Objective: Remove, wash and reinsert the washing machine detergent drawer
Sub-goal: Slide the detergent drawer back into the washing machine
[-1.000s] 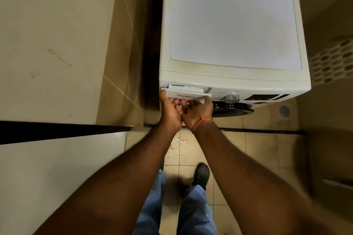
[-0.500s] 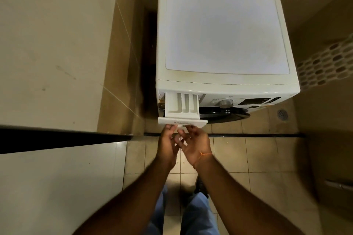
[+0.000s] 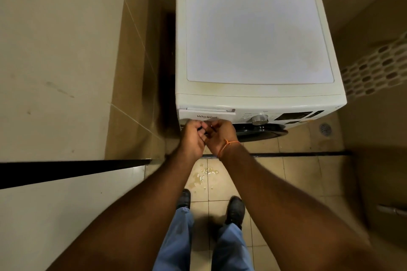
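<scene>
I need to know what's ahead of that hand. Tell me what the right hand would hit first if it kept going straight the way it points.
The right hand points forward at the washing machine. First in line is the detergent drawer front, just above its knuckles; its fingertips look already at the panel's lower edge, though depth is unclear.

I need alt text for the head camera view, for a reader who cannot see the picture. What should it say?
Seen from above, a person's left hand and right hand meet, fingers curled, at the lower edge of the detergent drawer, almost closed in the white washing machine. Small wet drops lie on the tiled floor near the person's dark shoes.
</scene>
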